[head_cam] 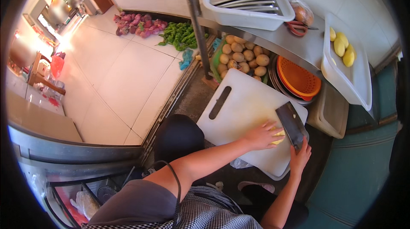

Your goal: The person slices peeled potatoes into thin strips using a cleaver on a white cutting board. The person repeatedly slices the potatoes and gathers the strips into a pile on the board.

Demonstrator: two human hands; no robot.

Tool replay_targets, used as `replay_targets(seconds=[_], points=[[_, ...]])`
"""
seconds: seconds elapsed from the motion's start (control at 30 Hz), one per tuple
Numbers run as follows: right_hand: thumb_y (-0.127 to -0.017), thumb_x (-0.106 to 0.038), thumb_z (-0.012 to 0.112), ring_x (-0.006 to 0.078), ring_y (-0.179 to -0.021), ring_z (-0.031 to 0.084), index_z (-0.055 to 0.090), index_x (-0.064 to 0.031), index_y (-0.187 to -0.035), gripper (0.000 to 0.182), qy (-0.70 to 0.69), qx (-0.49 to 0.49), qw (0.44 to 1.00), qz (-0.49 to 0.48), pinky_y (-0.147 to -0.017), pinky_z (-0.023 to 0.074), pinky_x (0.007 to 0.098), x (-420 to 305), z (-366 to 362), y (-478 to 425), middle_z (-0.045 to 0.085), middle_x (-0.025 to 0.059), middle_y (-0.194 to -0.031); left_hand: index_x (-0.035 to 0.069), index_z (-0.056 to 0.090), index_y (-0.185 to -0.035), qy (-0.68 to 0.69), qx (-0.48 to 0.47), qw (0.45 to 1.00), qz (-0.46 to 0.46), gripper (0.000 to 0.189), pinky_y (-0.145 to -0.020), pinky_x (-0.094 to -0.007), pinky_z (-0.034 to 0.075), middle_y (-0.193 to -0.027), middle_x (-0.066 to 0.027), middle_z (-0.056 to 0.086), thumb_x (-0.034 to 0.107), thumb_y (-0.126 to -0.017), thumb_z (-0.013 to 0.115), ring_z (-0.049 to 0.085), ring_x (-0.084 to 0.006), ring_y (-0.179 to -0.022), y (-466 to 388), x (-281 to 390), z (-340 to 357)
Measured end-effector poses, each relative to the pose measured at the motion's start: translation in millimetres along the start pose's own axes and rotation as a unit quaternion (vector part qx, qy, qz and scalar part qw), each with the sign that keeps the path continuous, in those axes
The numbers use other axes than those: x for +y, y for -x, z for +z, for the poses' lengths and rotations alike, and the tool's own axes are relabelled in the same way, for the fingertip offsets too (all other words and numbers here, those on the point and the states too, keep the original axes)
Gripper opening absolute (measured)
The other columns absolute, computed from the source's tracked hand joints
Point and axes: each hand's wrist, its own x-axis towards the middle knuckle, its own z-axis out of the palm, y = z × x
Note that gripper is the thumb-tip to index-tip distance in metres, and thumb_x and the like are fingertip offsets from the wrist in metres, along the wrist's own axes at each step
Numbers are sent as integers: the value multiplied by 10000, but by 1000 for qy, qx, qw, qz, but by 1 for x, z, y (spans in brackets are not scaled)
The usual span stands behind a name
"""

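A white plastic cutting board (pixel 243 101) with a slotted handle lies before me. My left hand (pixel 264 136) rests over pieces of peeled potato (pixel 278 136) on the board, its fingers spread across them and hiding most of them. In my right hand (pixel 300 157) is the handle of a cleaver (pixel 290 123). Its broad dark blade lies just right of the potato, apart from my left fingers. A small pale bit sticks to the blade near its far end.
Unpeeled potatoes (pixel 243 54) fill a green-edged bag behind the board, beside an orange colander (pixel 298 75). On the steel shelf (pixel 275 40) are red-handled scissors (pixel 296 28), a white tub (pixel 246 19) of metal trays and a white tray (pixel 349 80) of peeled potatoes. Green peppers (pixel 180 35) and red onions (pixel 141 25) lie on the floor.
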Motion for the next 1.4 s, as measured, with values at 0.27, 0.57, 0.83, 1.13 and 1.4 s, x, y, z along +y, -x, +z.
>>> replay_targets(seconds=[0.27, 0.57, 0.83, 1.13, 1.4], points=[[-753, -109, 651, 402, -935, 585, 419, -143, -1305, 599, 1, -190, 981, -43, -754, 476, 463, 3, -20, -17, 578, 205, -1106, 243, 385, -1373, 1, -3, 1000, 4, 576, -1090, -503, 225, -1411, -60, 369, 458, -857, 523, 316, -307, -1315, 9, -5, -2], [-850, -30, 562, 77, -406, 445, 457, -8, -1177, 344, -295, -216, 922, 132, -363, 353, 229, 3, -77, 5, 493, 34, -557, 200, 362, -1389, -26, -44, 998, -31, 695, -1098, -507, 202, -1389, -100, 382, 507, -803, 574, 292, -304, -1332, -4, 7, 17], [-889, -112, 546, 112, -440, 461, 437, 14, -1202, 355, -412, -213, 864, 197, -401, 374, 253, -13, -68, 14, 497, 32, -579, 109, 287, -1424, 433, -37, 884, -173, 520, -1017, -406, 336, -1306, -125, 511, 334, -968, 398, 470, -252, -1206, -15, -17, -13], [-897, -106, 538, 104, -490, 482, 424, 8, -1218, 359, -453, -226, 833, 224, -441, 398, 256, -11, -73, 7, 507, 28, -625, 121, 172, -1461, 358, -42, 922, -138, 485, -1051, -343, 289, -1286, -69, 547, 220, -1007, 313, 426, -202, -1256, 1, -19, -29], [-899, -110, 540, 101, -512, 482, 458, 14, -1152, 293, -461, -219, 826, 239, -449, 399, 253, -13, -74, 9, 506, 22, -631, 140, 283, -1413, 397, 42, 901, -167, 557, -1069, -459, 261, -1346, -74, 478, 295, -922, 496, 310, -249, -1333, 12, -7, -35]])
